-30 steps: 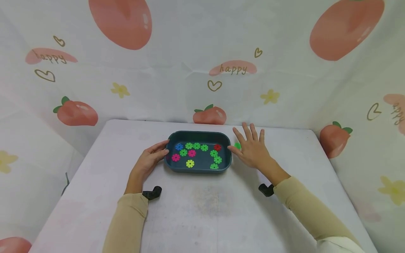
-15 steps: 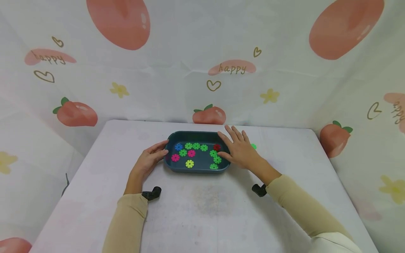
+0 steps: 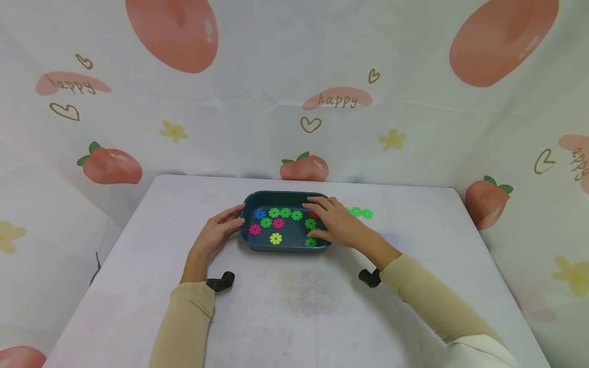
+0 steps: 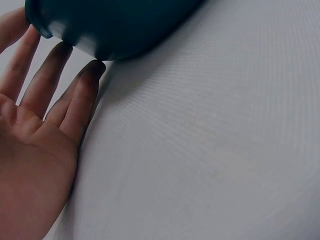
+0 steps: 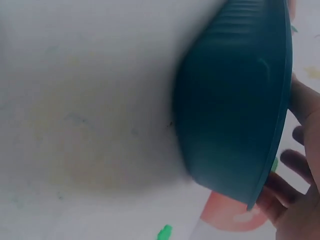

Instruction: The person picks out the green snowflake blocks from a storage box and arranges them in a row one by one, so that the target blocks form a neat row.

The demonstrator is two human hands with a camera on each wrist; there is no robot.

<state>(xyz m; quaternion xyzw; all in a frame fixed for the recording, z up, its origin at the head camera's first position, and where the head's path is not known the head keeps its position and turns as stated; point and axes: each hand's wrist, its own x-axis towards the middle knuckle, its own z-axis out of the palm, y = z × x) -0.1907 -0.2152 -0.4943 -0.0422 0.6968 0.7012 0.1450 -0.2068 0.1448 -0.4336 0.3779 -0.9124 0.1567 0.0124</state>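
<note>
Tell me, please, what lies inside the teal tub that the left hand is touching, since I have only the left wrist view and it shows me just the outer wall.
Observer: In the head view, the tub holds small notched discs in green, pink, blue, yellow and red.
Operator: Thank you; could you kindly say whether anything is over the other end of the tub?
Observer: Yes, the right hand is over that end, its thumb apart from its fingers; I cannot tell whether it touches a disc.
</note>
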